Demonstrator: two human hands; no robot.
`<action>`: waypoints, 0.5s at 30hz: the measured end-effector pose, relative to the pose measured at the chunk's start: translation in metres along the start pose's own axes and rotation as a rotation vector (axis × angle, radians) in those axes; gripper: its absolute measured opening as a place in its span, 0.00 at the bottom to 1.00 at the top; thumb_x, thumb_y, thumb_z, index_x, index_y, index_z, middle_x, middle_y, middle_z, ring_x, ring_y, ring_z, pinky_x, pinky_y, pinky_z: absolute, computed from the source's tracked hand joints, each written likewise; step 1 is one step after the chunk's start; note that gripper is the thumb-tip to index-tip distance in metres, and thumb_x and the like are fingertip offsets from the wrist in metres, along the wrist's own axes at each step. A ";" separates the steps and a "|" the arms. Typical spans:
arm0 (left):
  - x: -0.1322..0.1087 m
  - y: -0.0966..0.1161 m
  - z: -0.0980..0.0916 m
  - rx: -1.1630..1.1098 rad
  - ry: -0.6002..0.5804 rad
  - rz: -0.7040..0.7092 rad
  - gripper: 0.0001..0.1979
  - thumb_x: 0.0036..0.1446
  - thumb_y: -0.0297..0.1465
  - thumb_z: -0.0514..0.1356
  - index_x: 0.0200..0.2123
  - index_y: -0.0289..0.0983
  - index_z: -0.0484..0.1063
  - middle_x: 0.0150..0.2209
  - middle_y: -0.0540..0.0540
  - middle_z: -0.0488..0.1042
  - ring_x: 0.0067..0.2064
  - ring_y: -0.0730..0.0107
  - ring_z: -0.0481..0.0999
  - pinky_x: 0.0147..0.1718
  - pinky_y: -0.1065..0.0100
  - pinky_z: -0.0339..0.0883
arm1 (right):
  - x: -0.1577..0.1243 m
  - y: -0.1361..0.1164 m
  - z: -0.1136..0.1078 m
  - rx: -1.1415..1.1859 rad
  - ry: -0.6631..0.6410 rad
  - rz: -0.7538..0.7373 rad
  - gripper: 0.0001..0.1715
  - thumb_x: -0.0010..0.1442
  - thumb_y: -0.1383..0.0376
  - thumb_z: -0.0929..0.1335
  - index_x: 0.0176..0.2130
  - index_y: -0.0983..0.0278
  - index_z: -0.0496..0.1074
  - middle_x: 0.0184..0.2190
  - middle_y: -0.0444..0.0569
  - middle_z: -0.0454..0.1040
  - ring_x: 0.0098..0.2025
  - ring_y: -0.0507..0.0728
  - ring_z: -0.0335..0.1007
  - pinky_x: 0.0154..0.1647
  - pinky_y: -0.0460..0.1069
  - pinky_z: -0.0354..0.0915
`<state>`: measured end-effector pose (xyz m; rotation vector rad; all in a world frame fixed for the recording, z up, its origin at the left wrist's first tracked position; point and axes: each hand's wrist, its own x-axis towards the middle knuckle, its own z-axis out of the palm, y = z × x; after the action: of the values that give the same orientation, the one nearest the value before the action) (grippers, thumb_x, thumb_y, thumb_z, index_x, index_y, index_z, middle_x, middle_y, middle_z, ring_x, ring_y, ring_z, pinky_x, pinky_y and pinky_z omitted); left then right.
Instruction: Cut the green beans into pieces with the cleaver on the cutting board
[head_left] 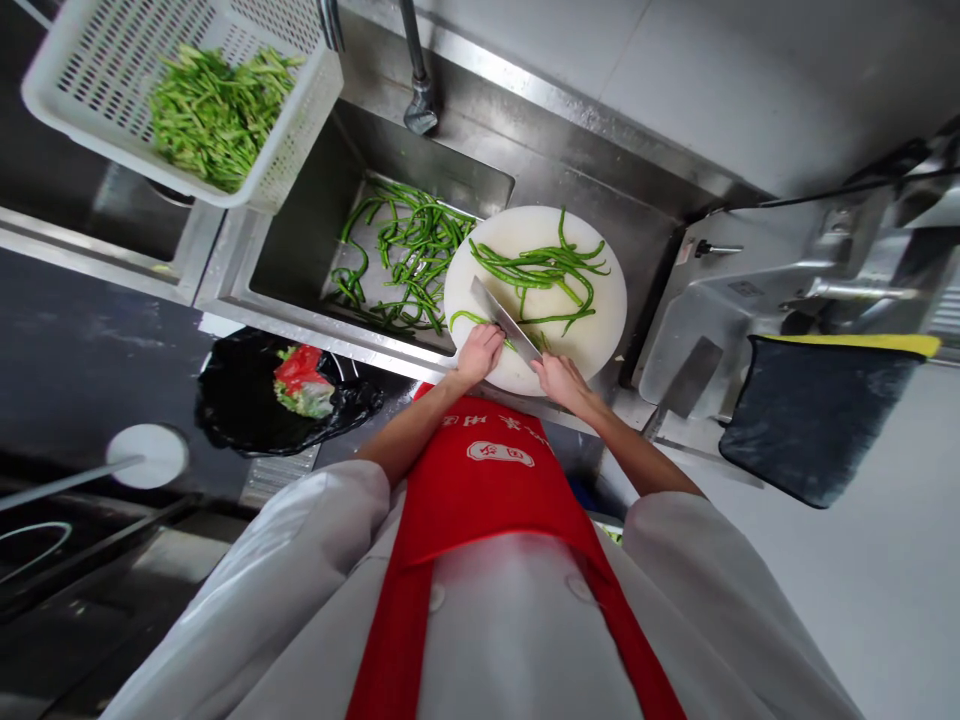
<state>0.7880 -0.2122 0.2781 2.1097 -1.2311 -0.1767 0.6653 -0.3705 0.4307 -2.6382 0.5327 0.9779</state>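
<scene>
A round white cutting board sits at the sink's right side. Across its upper half lies a bunch of long green beans. My right hand is wrapped round the handle of a cleaver, whose blade points up and left over the board. Left of the blade, my left hand has its fingers curled down on green beans at the board's lower left edge. Cut pieces beside the blade are partly hidden by it and my hands. More long beans lie loose in the steel sink.
A white basket of cut green pieces stands at the upper left, near a faucet. Below the sink edge is a black-lined bin. Right are a second cleaver, a slicer-like metal machine and a dark cloth.
</scene>
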 end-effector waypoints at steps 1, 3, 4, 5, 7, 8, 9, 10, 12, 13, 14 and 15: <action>0.000 0.000 0.000 0.006 0.004 0.001 0.14 0.69 0.31 0.48 0.46 0.37 0.73 0.45 0.38 0.73 0.49 0.56 0.69 0.51 0.52 0.66 | 0.001 0.001 -0.001 0.000 0.005 -0.012 0.23 0.75 0.58 0.55 0.53 0.69 0.70 0.46 0.63 0.79 0.49 0.62 0.76 0.49 0.49 0.64; 0.000 0.002 0.000 0.011 0.008 0.004 0.14 0.69 0.31 0.48 0.46 0.37 0.73 0.45 0.38 0.73 0.49 0.56 0.69 0.51 0.52 0.66 | 0.003 0.003 0.000 0.005 0.010 -0.025 0.23 0.75 0.58 0.55 0.52 0.69 0.71 0.45 0.62 0.79 0.48 0.63 0.76 0.48 0.49 0.64; 0.001 0.002 0.000 0.008 0.008 0.005 0.14 0.69 0.31 0.48 0.46 0.37 0.73 0.45 0.38 0.73 0.49 0.56 0.69 0.51 0.52 0.65 | 0.005 0.004 0.000 0.011 0.010 -0.027 0.23 0.75 0.59 0.56 0.51 0.69 0.71 0.44 0.62 0.79 0.48 0.63 0.76 0.48 0.49 0.65; 0.001 0.002 -0.001 0.001 0.008 0.006 0.14 0.69 0.31 0.48 0.46 0.37 0.73 0.45 0.38 0.73 0.49 0.56 0.69 0.51 0.52 0.65 | 0.007 0.003 0.001 0.019 0.009 -0.028 0.22 0.75 0.59 0.56 0.51 0.69 0.71 0.45 0.63 0.79 0.49 0.63 0.76 0.48 0.49 0.65; 0.002 0.000 -0.006 -0.013 0.006 -0.002 0.14 0.70 0.31 0.48 0.46 0.37 0.73 0.45 0.39 0.73 0.49 0.57 0.69 0.51 0.53 0.65 | 0.013 0.001 0.003 0.030 0.011 -0.018 0.22 0.75 0.59 0.56 0.52 0.70 0.71 0.46 0.64 0.78 0.50 0.63 0.76 0.49 0.49 0.64; 0.002 -0.003 -0.008 -0.015 0.014 -0.017 0.15 0.70 0.32 0.47 0.45 0.38 0.73 0.45 0.39 0.73 0.49 0.57 0.69 0.51 0.53 0.65 | 0.016 -0.001 0.003 0.035 0.014 -0.013 0.22 0.75 0.59 0.57 0.53 0.70 0.71 0.47 0.64 0.78 0.51 0.63 0.75 0.50 0.49 0.64; 0.003 -0.006 -0.012 -0.014 0.028 -0.031 0.15 0.70 0.32 0.48 0.45 0.38 0.74 0.45 0.39 0.73 0.49 0.57 0.69 0.51 0.52 0.65 | 0.019 -0.003 0.002 0.040 0.014 -0.010 0.22 0.75 0.59 0.56 0.53 0.70 0.70 0.47 0.64 0.78 0.52 0.63 0.75 0.50 0.49 0.64; 0.004 -0.010 -0.015 -0.012 0.041 -0.044 0.15 0.70 0.33 0.48 0.44 0.38 0.74 0.44 0.40 0.73 0.48 0.57 0.69 0.51 0.53 0.65 | 0.021 -0.004 0.001 0.045 0.016 -0.006 0.23 0.75 0.59 0.56 0.53 0.70 0.70 0.47 0.64 0.78 0.52 0.63 0.75 0.50 0.49 0.64; 0.005 -0.018 -0.019 -0.007 0.056 -0.057 0.15 0.70 0.34 0.48 0.44 0.39 0.74 0.44 0.40 0.73 0.49 0.57 0.68 0.51 0.53 0.65 | 0.021 -0.005 -0.002 0.047 0.004 -0.001 0.23 0.75 0.58 0.56 0.53 0.70 0.71 0.47 0.64 0.78 0.52 0.64 0.75 0.50 0.49 0.65; 0.006 -0.021 -0.020 -0.005 0.053 -0.052 0.15 0.70 0.34 0.48 0.44 0.39 0.74 0.44 0.40 0.73 0.49 0.57 0.68 0.51 0.53 0.65 | 0.019 -0.005 -0.004 0.043 -0.001 0.005 0.23 0.75 0.58 0.56 0.53 0.70 0.70 0.47 0.64 0.78 0.52 0.63 0.75 0.49 0.49 0.65; 0.006 -0.023 -0.020 -0.003 0.046 -0.043 0.15 0.70 0.34 0.48 0.44 0.39 0.74 0.43 0.40 0.73 0.49 0.57 0.68 0.51 0.53 0.65 | 0.016 -0.005 -0.005 0.034 -0.006 0.012 0.23 0.75 0.58 0.55 0.53 0.70 0.70 0.47 0.64 0.78 0.51 0.63 0.75 0.50 0.49 0.64; 0.006 -0.024 -0.020 0.002 0.042 -0.038 0.15 0.70 0.33 0.48 0.44 0.39 0.74 0.43 0.40 0.73 0.49 0.57 0.68 0.52 0.53 0.65 | 0.012 -0.005 -0.006 0.023 -0.012 0.018 0.24 0.75 0.58 0.55 0.54 0.70 0.70 0.47 0.64 0.78 0.51 0.63 0.75 0.50 0.50 0.64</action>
<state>0.8166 -0.1998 0.2798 2.1290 -1.1673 -0.1473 0.6790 -0.3711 0.4275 -2.6100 0.5629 0.9861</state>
